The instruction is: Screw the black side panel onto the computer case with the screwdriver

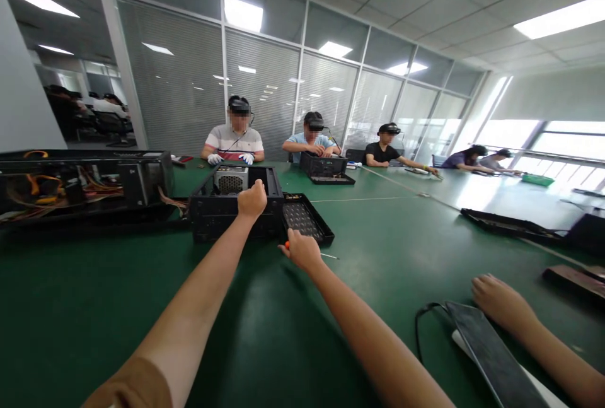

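Observation:
A black computer case [231, 222] lies on the green table in front of me, its upper side uncovered. A grey metal power supply [230, 180] with a vented face sits in it. My left hand [253, 198] is closed above the near edge of the case, just right of the power supply; what its fingers hold, if anything, is hidden. My right hand [303, 249] is shut on a screwdriver [287, 245] with an orange handle end, its thin shaft pointing right. Beyond that hand, a black side panel [326, 230] lies beside the case.
Another open computer case [146, 184] with loose cables stands at left. Across the table [387, 231] several people sit, one at a black case [326, 167]. At right, a neighbour's hand [503, 301] rests near a dark flat slab [491, 351] with a black cable.

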{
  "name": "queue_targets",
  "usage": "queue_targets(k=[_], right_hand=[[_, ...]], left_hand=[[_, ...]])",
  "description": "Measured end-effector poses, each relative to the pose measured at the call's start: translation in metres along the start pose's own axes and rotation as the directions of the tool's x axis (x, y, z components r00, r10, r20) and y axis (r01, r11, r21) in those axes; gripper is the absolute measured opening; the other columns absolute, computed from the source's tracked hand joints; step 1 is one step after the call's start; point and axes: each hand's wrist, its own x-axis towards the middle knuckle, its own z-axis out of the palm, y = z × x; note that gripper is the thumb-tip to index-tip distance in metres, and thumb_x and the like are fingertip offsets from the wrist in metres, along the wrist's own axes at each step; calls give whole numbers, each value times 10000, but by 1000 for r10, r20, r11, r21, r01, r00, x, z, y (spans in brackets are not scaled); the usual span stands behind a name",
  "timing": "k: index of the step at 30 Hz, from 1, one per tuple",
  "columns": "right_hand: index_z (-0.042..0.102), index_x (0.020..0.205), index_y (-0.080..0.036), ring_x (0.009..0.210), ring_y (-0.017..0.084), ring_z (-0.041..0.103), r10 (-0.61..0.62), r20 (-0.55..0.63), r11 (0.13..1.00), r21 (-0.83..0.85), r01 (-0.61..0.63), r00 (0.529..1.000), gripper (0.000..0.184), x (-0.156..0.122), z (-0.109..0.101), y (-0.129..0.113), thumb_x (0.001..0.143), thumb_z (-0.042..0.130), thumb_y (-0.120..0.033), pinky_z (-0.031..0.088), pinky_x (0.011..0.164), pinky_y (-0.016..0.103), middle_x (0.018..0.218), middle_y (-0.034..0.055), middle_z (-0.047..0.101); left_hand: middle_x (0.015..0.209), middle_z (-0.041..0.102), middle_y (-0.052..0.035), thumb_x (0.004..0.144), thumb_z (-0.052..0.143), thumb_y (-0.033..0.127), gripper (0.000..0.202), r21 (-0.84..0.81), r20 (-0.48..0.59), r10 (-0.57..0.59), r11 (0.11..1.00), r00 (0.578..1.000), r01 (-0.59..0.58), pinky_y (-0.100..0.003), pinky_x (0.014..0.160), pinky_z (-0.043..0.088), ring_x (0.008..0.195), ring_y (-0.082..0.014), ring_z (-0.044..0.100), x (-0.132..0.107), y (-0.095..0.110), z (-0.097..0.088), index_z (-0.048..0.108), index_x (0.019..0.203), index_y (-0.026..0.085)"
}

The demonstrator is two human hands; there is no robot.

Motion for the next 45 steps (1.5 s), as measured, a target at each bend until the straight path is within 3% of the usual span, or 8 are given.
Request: queue_targets(k=[4, 9, 18, 24, 28, 32, 38, 45], right_hand=[[494, 992, -156, 719, 195, 625, -75, 7, 997, 12, 75, 997, 242, -32, 14, -13, 899, 368, -340, 451, 576, 275, 925, 104, 587], [485, 983, -173, 621, 198, 610, -207, 36, 977, 58, 204, 978, 278, -69, 21, -40, 857, 400, -406, 447, 491, 286, 856, 75, 592], [532, 928, -154, 639, 206, 615, -251, 72, 966, 79, 246, 965, 341, -62, 23, -43, 859, 376, -449, 478, 492, 319, 857, 89, 609], [544, 899, -138, 684, 212, 619, -276, 9, 957, 95, 274, 961, 296, -67, 17, -43, 880, 365, -372, 487, 531, 329, 852, 98, 617], [541, 928, -116, 781, 214, 623, -284, 33, 958, 59, 282, 958, 260, -81, 0, -47, 903, 348, -289, 484, 596, 318, 891, 127, 616], [538, 939, -102, 828, 216, 622, -273, 39, 962, 40, 271, 961, 242, -108, -19, -65, 908, 319, -200, 478, 635, 320, 912, 148, 616], [549, 927, -137, 787, 217, 626, -335, -7, 941, 52, 335, 942, 231, -171, -39, -111, 893, 368, -278, 476, 623, 324, 893, 115, 632], [575, 934, -148, 731, 209, 626, -435, -66, 896, 70, 439, 898, 253, -207, -41, -132, 857, 417, -330, 455, 603, 303, 855, 95, 651]], left_hand=[[871, 650, -185, 920, 209, 290, 369, -32, 35, -44, 998, 998, 45, -364, 718, 402, 855, -311, 622, 39, -12, 32, 460, 1098, 87], [889, 639, -213, 901, 256, 284, 332, -73, 106, -86, 993, 991, 94, -411, 804, 371, 895, -312, 596, 72, -27, 58, 438, 1082, 74], [886, 629, -125, 865, 297, 229, 184, -235, 129, -18, 971, 992, 48, -339, 845, 395, 877, -216, 584, 70, -35, 36, 452, 927, 150], [970, 615, -88, 863, 272, 280, 216, -358, 176, 126, 932, 976, -56, -261, 821, 428, 930, -172, 582, -24, -65, -8, 458, 901, 178], [783, 602, -31, 853, 317, 321, 195, -460, 448, 314, 884, 837, -86, -296, 737, 435, 756, -186, 586, -128, -68, -46, 472, 829, 205], [841, 605, -45, 849, 356, 314, 202, -511, 525, 424, 850, 738, -125, -307, 760, 423, 796, -194, 562, -220, -57, -101, 528, 835, 209], [886, 612, -68, 874, 347, 329, 273, -563, 455, 394, 822, 798, -85, -300, 790, 413, 840, -194, 558, -294, -62, -162, 574, 883, 177], [892, 612, -59, 860, 386, 307, 237, -584, 419, 363, 810, 832, -59, -295, 784, 420, 833, -186, 553, -318, -76, -177, 585, 900, 185]])
